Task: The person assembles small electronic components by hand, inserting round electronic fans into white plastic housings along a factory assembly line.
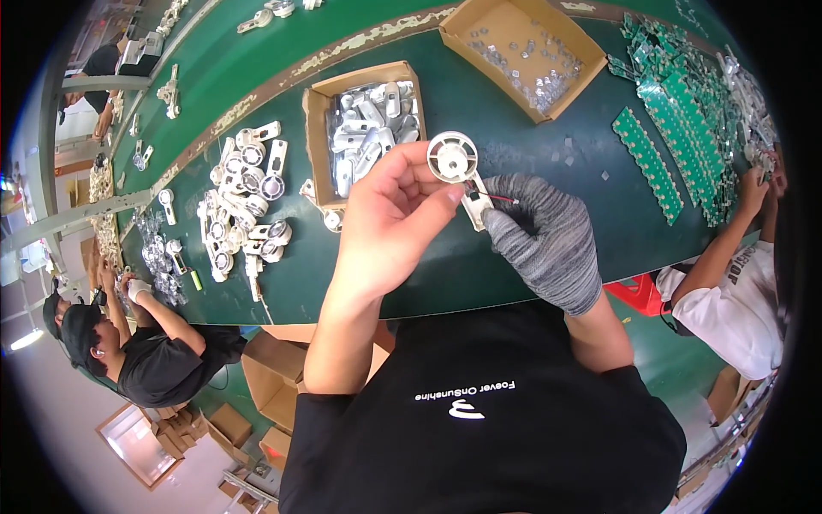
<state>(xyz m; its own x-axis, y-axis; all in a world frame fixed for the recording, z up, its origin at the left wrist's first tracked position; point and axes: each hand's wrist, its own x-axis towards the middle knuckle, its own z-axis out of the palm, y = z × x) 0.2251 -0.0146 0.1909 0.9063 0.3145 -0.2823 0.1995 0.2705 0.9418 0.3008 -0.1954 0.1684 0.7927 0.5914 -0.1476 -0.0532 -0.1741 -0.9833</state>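
A white plastic fan housing (451,158) with a round spoked head and a short handle is held up over the green table. My bare left hand (385,214) pinches it where the round head meets the handle, with the thumb in front. On the other side, my right hand (548,244), in a grey knitted glove, grips the lower end of the handle. Thin red and dark wires (505,200) stick out beside the gloved fingers. Behind my left hand stands a cardboard box (318,137) of white and grey handle shells. Left of it lies a pile of similar white housings (248,193).
A shallow cardboard tray (514,19) of small clear pieces sits at the back. Green circuit boards (648,167) are heaped at right. Co-workers sit left (158,368) and right (728,300). A green belt (291,38) runs behind; cartons (272,377) stand below the table.
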